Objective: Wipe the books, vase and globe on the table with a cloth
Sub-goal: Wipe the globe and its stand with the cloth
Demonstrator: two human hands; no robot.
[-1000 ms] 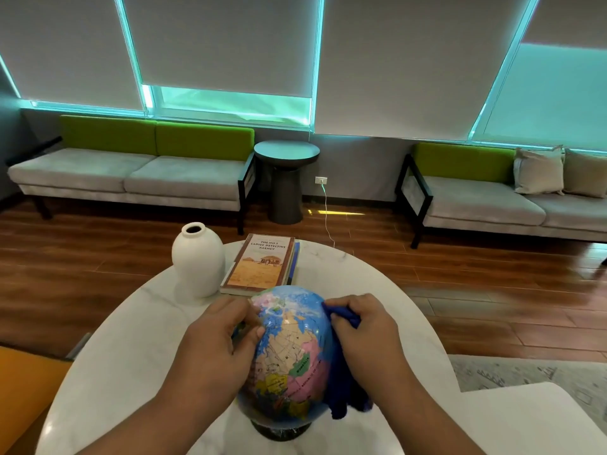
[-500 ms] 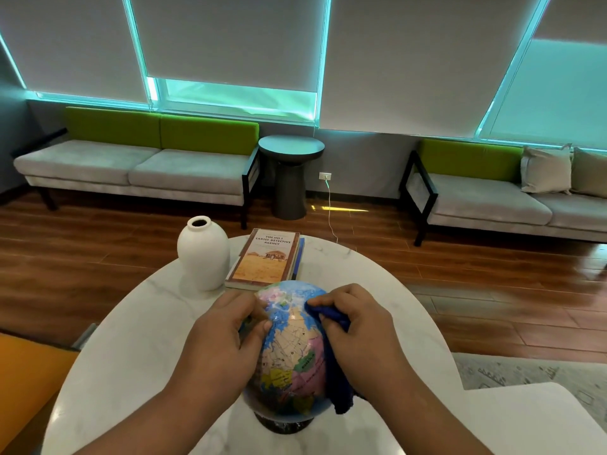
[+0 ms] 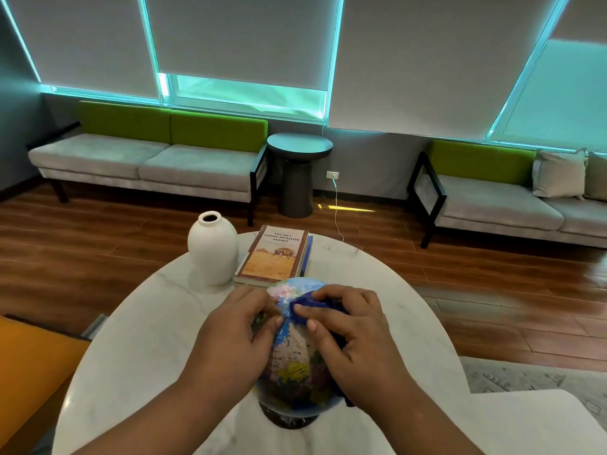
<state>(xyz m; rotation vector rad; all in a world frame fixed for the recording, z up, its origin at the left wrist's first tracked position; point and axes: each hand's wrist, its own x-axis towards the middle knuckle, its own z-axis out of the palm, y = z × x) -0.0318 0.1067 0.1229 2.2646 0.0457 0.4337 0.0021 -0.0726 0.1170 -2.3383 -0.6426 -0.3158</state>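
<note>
The globe (image 3: 294, 353) is being held between both hands on the desk (image 3: 138, 339). It is being gripped on its side by the left hand (image 3: 235, 333), while a blue cloth (image 3: 312, 307) is being pressed onto its top under the right hand (image 3: 353, 336). Beyond the hands, the vase (image 3: 213, 248) is standing just beside the stacked books (image 3: 274, 256).

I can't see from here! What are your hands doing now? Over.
Left hand steadying globe. Right hand pressing blue cloth on top. Nothing blocking.
</note>
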